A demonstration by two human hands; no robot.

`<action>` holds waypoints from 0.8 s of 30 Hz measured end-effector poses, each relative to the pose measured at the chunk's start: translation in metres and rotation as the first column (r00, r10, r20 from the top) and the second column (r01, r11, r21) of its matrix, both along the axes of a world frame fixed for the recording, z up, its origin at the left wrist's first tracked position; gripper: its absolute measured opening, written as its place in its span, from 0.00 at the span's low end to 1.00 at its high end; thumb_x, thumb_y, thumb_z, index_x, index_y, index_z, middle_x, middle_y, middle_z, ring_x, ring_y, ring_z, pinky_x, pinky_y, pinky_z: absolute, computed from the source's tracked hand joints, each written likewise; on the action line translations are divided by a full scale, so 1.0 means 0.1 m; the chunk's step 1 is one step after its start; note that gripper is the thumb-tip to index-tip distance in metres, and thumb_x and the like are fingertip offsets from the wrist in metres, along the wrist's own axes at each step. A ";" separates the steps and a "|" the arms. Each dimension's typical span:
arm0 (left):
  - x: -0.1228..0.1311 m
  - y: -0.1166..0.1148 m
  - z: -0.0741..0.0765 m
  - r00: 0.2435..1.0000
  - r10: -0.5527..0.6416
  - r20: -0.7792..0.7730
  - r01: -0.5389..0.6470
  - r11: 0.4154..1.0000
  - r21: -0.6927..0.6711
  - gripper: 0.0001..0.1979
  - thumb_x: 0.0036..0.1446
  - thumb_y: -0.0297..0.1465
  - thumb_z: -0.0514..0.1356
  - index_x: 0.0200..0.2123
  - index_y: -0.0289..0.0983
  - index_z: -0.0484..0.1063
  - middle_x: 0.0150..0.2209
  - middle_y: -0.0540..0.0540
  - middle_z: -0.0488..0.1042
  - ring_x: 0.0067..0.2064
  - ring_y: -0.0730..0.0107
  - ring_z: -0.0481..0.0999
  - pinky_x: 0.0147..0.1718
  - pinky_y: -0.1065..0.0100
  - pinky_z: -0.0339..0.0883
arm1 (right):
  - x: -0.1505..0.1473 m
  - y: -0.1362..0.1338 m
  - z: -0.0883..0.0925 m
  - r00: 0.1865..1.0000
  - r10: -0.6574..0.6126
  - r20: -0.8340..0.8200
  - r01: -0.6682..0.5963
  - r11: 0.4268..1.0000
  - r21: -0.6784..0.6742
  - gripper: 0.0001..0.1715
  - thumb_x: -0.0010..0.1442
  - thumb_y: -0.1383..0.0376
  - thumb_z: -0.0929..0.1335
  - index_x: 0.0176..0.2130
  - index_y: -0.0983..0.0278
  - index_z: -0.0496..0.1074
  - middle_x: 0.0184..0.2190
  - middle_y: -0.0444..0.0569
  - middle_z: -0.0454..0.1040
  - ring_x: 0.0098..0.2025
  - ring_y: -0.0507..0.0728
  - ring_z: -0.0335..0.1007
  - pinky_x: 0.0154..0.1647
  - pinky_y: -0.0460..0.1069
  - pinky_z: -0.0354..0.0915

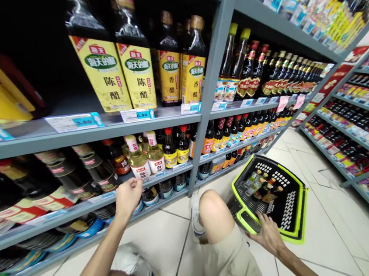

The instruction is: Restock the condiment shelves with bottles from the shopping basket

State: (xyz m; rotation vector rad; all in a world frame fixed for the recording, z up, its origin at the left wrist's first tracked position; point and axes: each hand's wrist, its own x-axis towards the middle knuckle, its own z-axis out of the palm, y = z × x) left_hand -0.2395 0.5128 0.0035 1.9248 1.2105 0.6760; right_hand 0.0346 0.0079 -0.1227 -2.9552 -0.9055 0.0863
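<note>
Shopping basket (270, 199) with a lime-green rim and black perforated sides lay tilted on the tile floor (327, 237), beside the person's bare knee (214, 216) and khaki shorts (230, 260). Inside lay several small bottles (255, 184), their labels too small and blurred to read. The right hand (267, 234) had its fingers spread and curled over the near rim, holding the basket. The left hand (129, 197) reached out, fingers loosely bent, just in front of the white-capped bottles (137, 157) at the edge of a grey metal shelf (85, 137); the fingers hid the palm, so whether it held anything could not be told. A white sneaker (134, 266) showed below, partly hidden by the leg. Round lidded tins (150, 196) on the lowest shelf were partly hidden by the shelf above. Higher up stood yellow-labelled vinegar bottles (101, 74) behind price tags (74, 122), their tops cut off by the frame. Farther right, shelving (361, 128) along the aisle held rows of bottles, too blurred to identify.
</note>
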 end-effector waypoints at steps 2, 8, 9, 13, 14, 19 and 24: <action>-0.01 0.00 0.01 0.999 -0.007 -0.041 0.007 1.000 -0.011 0.20 0.56 0.44 0.54 0.31 0.36 0.80 0.23 0.46 0.79 0.25 0.61 0.73 0.31 0.65 0.62 | -0.16 0.09 0.05 1.000 -0.004 -0.011 0.004 1.000 0.003 0.50 0.55 0.46 0.74 0.67 0.68 0.63 0.58 0.63 0.72 0.60 0.74 0.67 0.63 0.65 0.60; -0.09 -0.01 0.05 0.993 0.007 -0.116 -0.014 0.998 -0.060 0.21 0.59 0.43 0.56 0.39 0.34 0.83 0.24 0.50 0.78 0.23 0.68 0.67 0.27 0.69 0.59 | -0.49 0.30 0.15 0.997 -0.017 -0.071 0.018 1.000 0.012 0.47 0.53 0.60 0.75 0.67 0.70 0.63 0.57 0.61 0.72 0.59 0.71 0.67 0.61 0.60 0.61; -0.10 -0.01 0.06 0.991 0.009 -0.132 -0.018 0.998 -0.062 0.21 0.59 0.42 0.57 0.40 0.34 0.83 0.23 0.51 0.78 0.23 0.68 0.67 0.26 0.69 0.58 | -0.53 0.34 0.15 0.996 -0.027 -0.080 0.028 1.000 0.012 0.47 0.52 0.63 0.74 0.67 0.70 0.63 0.57 0.61 0.72 0.58 0.70 0.67 0.60 0.60 0.61; -0.17 0.00 0.03 0.979 0.050 -0.196 -0.063 0.996 -0.061 0.19 0.60 0.42 0.57 0.40 0.35 0.83 0.20 0.53 0.76 0.21 0.70 0.65 0.24 0.70 0.56 | -0.66 0.54 0.12 0.994 -0.063 -0.092 0.063 0.998 0.001 0.44 0.53 0.71 0.72 0.67 0.70 0.63 0.58 0.62 0.71 0.59 0.69 0.66 0.60 0.59 0.60; -0.18 0.01 0.02 0.975 0.066 -0.212 -0.082 0.995 -0.065 0.18 0.59 0.41 0.58 0.39 0.35 0.83 0.19 0.53 0.74 0.21 0.69 0.65 0.23 0.70 0.56 | -0.69 0.58 0.11 0.993 -0.067 -0.096 0.066 0.998 -0.013 0.44 0.54 0.72 0.72 0.67 0.70 0.63 0.59 0.63 0.70 0.60 0.70 0.66 0.60 0.59 0.60; -0.18 0.04 0.06 0.958 0.150 -0.243 -0.186 0.974 -0.131 0.15 0.55 0.39 0.59 0.36 0.38 0.83 0.19 0.56 0.75 0.20 0.71 0.65 0.21 0.72 0.55 | -0.72 0.55 0.07 0.982 0.012 -0.188 -0.015 1.000 -0.015 0.50 0.51 0.74 0.73 0.70 0.71 0.59 0.62 0.68 0.69 0.60 0.74 0.65 0.61 0.64 0.61; -0.09 -0.09 0.31 0.945 0.225 -0.238 -0.267 0.949 -0.165 0.13 0.51 0.36 0.58 0.33 0.38 0.82 0.18 0.57 0.73 0.21 0.70 0.66 0.19 0.74 0.57 | -0.20 0.38 0.08 0.887 0.023 -0.460 0.095 0.968 0.232 0.27 0.69 0.54 0.67 0.60 0.67 0.72 0.53 0.59 0.79 0.56 0.66 0.75 0.59 0.58 0.69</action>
